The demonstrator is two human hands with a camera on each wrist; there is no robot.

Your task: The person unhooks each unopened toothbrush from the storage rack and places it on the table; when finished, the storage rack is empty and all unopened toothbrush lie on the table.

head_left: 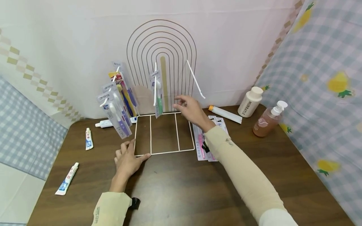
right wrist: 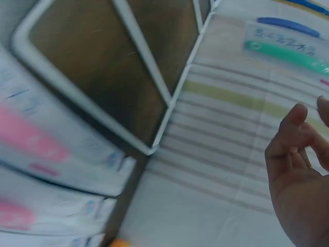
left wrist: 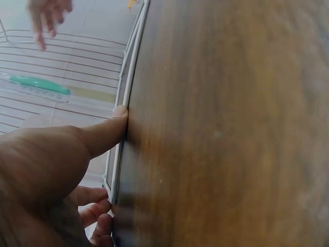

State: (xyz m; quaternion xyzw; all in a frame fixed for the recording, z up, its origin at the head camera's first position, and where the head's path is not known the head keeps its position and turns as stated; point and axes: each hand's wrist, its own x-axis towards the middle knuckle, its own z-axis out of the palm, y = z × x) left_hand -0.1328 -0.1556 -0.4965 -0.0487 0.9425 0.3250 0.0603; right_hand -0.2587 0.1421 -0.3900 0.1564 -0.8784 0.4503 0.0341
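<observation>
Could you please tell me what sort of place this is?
Probably a makeshift indoor set, perhaps imitating a shop display: patterned cloth surrounds a wooden table bearing a white wire rack hung with packaged toothbrushes.

The right sleeve [head_left: 244, 169] hides part of the pink toothbrush packs [head_left: 200, 151], which are blurred and cut off in the right wrist view; hanging packs [head_left: 115, 115] cover the middle of 1 toothpaste tube [head_left: 105, 123]; in the left wrist view the rack [head_left: 150, 135] runs off the top edge, where the right hand [left wrist: 50, 18] is blurred and cropped.
</observation>
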